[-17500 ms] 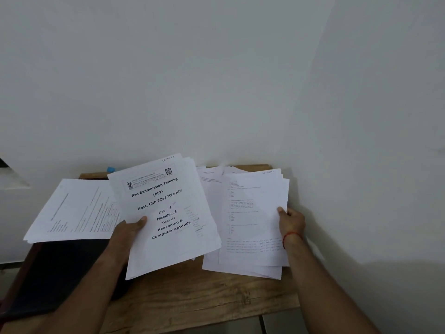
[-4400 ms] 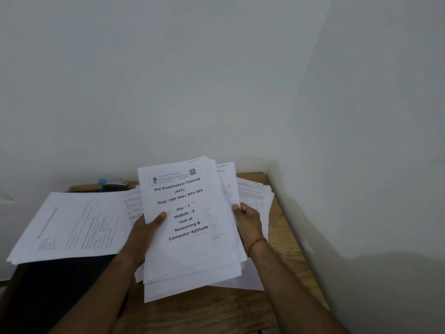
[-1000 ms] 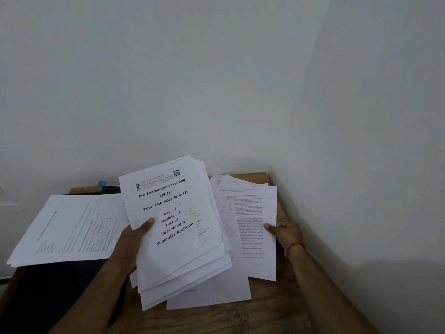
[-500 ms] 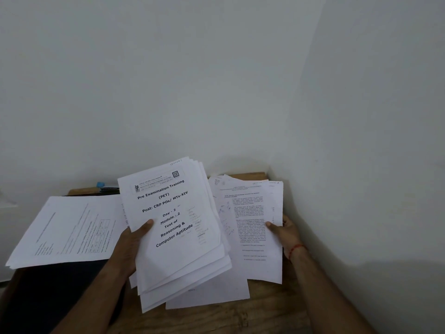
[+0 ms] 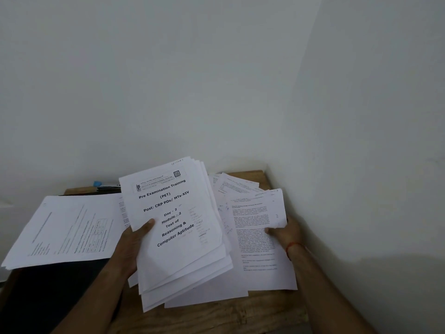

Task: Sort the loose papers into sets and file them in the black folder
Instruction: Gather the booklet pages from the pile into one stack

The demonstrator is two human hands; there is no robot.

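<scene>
We log the left hand point(image 5: 131, 247) closed on a fanned stack of papers point(image 5: 178, 256): the thumb is across the cover sheet, which reads "Pre Examination Training (PET)", and the fingers are hidden behind the stack. The stack is tilted up off the wooden table point(image 5: 216, 317). The right hand point(image 5: 286, 231) pinches the right edge of a single printed sheet point(image 5: 255, 239), thumb on top, and the paper edge curls just above the thumb. We cannot tell whether that sheet is lifted clear of the loose papers point(image 5: 231, 186) that lie under it and beyond the right-hand grip. A red thread point(image 5: 292, 247) circles the right wrist. Left of the left-hand grip, another set of printed sheets point(image 5: 67, 232) lies flat. The black folder point(image 5: 48, 292) sits beneath that set, with its near part showing below and to the left of the left forearm. Beyond the left-hand grip, at the wall, a small blue object point(image 5: 97, 183) is partly hidden by the stack.
</scene>
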